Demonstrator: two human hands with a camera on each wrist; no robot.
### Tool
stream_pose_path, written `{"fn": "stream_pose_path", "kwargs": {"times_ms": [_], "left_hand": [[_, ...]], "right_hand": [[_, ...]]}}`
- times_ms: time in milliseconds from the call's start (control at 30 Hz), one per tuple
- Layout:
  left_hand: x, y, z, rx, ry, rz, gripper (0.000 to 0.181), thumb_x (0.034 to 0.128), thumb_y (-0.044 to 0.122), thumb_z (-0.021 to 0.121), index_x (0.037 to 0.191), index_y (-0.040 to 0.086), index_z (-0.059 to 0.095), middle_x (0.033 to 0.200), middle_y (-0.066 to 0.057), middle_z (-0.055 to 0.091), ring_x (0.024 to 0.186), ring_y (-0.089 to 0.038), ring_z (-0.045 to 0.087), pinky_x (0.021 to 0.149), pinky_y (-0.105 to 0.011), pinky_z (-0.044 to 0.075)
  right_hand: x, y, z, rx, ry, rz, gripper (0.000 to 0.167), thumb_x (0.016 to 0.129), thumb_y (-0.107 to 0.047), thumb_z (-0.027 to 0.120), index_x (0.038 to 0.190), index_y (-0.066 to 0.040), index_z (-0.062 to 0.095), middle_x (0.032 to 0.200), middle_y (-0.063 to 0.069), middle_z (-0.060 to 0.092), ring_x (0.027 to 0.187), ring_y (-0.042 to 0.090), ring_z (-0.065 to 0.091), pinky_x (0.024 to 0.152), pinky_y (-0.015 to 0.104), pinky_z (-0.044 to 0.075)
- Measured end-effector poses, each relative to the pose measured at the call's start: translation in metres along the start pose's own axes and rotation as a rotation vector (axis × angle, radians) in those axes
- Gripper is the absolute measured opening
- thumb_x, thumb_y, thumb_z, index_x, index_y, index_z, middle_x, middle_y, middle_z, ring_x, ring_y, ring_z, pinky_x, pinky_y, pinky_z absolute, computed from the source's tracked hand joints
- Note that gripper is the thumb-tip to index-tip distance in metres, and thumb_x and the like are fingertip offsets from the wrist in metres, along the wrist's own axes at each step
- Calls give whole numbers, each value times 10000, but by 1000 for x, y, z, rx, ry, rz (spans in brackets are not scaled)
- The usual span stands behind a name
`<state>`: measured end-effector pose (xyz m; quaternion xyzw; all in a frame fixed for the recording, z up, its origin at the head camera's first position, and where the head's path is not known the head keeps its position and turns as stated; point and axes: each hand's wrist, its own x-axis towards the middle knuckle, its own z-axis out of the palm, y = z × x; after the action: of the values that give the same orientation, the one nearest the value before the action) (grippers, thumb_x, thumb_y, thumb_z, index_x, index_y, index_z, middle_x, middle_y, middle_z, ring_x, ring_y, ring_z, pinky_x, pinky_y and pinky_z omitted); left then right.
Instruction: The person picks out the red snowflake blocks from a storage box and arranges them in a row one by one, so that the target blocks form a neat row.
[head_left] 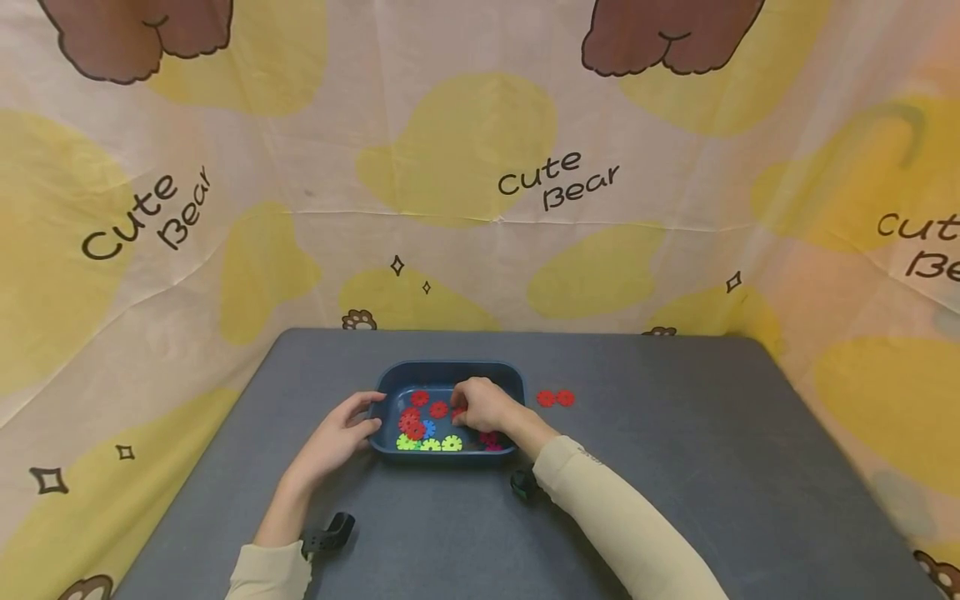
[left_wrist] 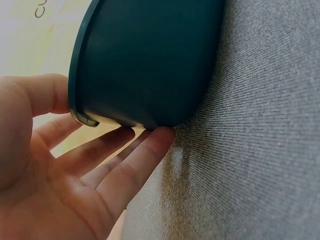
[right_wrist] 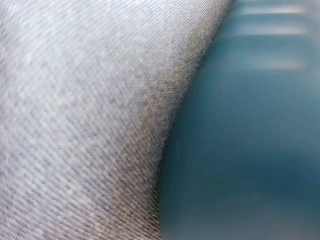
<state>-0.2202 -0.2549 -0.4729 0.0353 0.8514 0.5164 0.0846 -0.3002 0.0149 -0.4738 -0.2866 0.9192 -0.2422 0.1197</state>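
In the head view a dark blue plastic tray [head_left: 457,461] sits on the grey table. It holds red, yellow-green [head_left: 452,443], blue [head_left: 429,429] and magenta notched interlocking discs. My left hand [head_left: 337,437] holds the tray's left end; the left wrist view shows the thumb at the rim and the other fingers against the outer wall [left_wrist: 145,60]. My right hand [head_left: 483,404] reaches inside, its curled fingers at a red disc [head_left: 458,414] that they partly hide. Only the tray's outer wall [right_wrist: 250,140] and table show in the right wrist view.
Two red discs [head_left: 556,398] lie side by side on the table [head_left: 660,467], just right of the tray. A patterned cloth [head_left: 450,167] hangs behind the table and along its sides. Dark wrist devices are worn on both wrists.
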Motion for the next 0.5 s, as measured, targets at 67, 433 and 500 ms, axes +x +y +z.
{"fn": "stream_pose_path", "kwargs": {"times_ms": [67,433,500], "left_hand": [[0,0,0,-3,-2,1,477,1024,154,572,1481,78,456,1576,-277,307,1362,-453,469,945,-505,543],[1,-1,0,-3,1,-6,477,1023,157,572,1480,84,458,1574,-275,311,1364,-450,468,945,-501,544],[1,-1,0,-2,2,-3,476,1025,155,571,1481,84,456,1574,-276,309,1361,-450,470,943,-498,545]], "right_hand": [[0,0,0,7,-7,0,214,876,-200,813,1049,-103,729,902,-35,655,817,117,600,773,302,527],[-6,-3,-2,42,-13,-12,137,879,-169,809,967,-128,712,812,-66,605,738,97,562,709,272,498],[-8,-4,-4,49,1,-15,120,879,-161,808,949,-133,713,787,-64,604,720,100,557,699,274,495]]}}
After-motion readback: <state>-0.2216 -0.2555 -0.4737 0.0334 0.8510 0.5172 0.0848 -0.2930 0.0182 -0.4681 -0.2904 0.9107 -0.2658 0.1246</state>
